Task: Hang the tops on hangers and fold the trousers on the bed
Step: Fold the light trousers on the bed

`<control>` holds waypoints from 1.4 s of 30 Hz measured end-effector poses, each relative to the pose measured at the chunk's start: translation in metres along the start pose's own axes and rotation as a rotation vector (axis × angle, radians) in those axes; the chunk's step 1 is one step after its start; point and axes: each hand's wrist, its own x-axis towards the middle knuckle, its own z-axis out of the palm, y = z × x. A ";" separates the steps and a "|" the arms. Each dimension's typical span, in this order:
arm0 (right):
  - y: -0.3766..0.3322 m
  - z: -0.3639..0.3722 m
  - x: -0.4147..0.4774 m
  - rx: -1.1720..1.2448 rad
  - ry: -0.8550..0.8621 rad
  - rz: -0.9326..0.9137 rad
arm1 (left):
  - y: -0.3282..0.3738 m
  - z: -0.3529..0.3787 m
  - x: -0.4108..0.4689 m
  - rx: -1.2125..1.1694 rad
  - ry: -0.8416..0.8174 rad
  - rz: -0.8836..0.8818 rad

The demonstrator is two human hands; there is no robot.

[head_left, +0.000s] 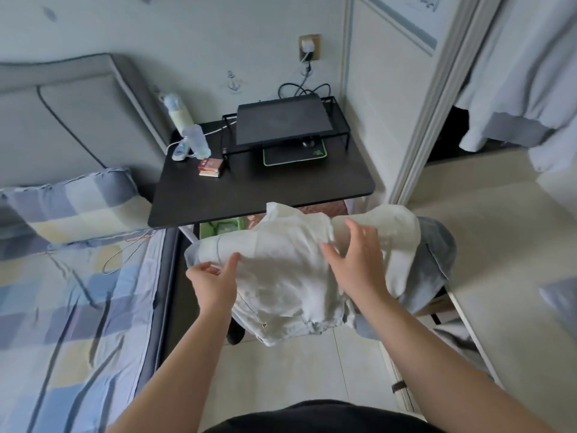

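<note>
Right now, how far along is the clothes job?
Done: nothing visible; the wire hanger lies bare on the bed, no folded trousers in view. In hand: the white garment; right hand spread open over it, left hand at its edge, grip unclear. Left: that garment, the grey one beneath it, all hanging and folding.

You are standing in a home bedroom: a bed (62,323) in checked sheets is lying at your left under a padded headboard (78,114), and a small black desk (249,192) is carrying what may be a laptop (281,123).
</note>
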 end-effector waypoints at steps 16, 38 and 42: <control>-0.032 0.010 0.008 0.071 0.124 -0.133 | -0.023 -0.040 0.027 0.145 -0.058 0.119; -0.362 0.044 -0.059 0.621 -0.193 -0.758 | 0.142 -0.321 0.069 -0.532 0.201 0.749; -0.449 0.094 -0.095 0.723 -0.302 -0.862 | 0.146 -0.425 0.087 -0.565 0.330 0.811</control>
